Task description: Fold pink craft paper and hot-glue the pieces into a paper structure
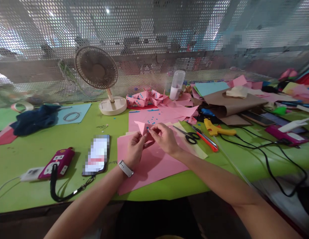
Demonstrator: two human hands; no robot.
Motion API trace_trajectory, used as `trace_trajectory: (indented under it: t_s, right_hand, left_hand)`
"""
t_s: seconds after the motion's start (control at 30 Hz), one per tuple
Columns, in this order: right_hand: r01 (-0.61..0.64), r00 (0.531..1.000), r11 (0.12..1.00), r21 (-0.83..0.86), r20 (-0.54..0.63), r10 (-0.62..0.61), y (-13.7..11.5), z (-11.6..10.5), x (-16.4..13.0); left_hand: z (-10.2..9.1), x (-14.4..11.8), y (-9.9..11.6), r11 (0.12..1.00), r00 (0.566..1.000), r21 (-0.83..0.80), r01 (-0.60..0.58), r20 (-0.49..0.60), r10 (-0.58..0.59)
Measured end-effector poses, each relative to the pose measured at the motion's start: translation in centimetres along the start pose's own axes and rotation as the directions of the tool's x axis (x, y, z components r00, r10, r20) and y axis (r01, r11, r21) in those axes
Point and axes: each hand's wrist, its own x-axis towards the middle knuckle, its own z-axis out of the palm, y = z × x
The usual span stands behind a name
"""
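My left hand [135, 147] and my right hand [164, 136] both pinch a small folded pink paper piece [144, 127] held just above a large pink paper sheet [154, 164] on the green table [45, 146]. The right fingertips press a tiny blue dot at the fold. A watch with a white band sits on my left wrist. More pink sheets [156, 115] sprinkled with blue dots lie just beyond my hands.
A phone [96, 154] and a magenta case with a black strap [57, 162] lie to the left. Scissors [188, 134], a red cutter [206, 139], a yellow glue gun [216, 129] and black cables lie right. A desk fan [98, 73], a bottle [176, 84] and folded pink shapes [147, 98] stand behind.
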Motion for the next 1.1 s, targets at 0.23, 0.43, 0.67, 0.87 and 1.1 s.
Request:
trace_trajectory:
  t_s: [0.23, 0.43, 0.67, 0.87, 1.1]
  right_hand:
    - [0.01, 1.0, 1.0, -0.013, 0.011, -0.01, 0.02, -0.14, 0.17]
    - [0.001, 0.999, 1.0, 0.011, 0.034, -0.002, 0.13, -0.15, 0.29]
    - [-0.025, 1.0, 0.999, 0.045, 0.005, 0.025, 0.27, -0.03, 0.26]
    - [-0.014, 1.0, 0.999, 0.039, 0.013, 0.013, 0.41, 0.05, 0.29]
    - [0.009, 1.0, 1.0, 0.0, 0.012, -0.009, 0.21, 0.07, 0.27]
  left_hand:
    - [0.12, -0.06, 0.06, 1.0, 1.0, 0.018, -0.007, -0.007, 0.008]
    - [0.08, -0.04, 0.11, 1.0, 1.0, 0.014, 0.003, -0.007, -0.003]
    - [0.01, -0.01, 0.01, 1.0, 1.0, -0.006, -0.005, -0.004, 0.005]
    - [-0.1, 0.07, -0.08, 1.0, 1.0, -0.004, -0.006, -0.005, 0.006]
    - [0.06, -0.05, 0.09, 0.999, 1.0, 0.031, -0.027, -0.004, 0.027]
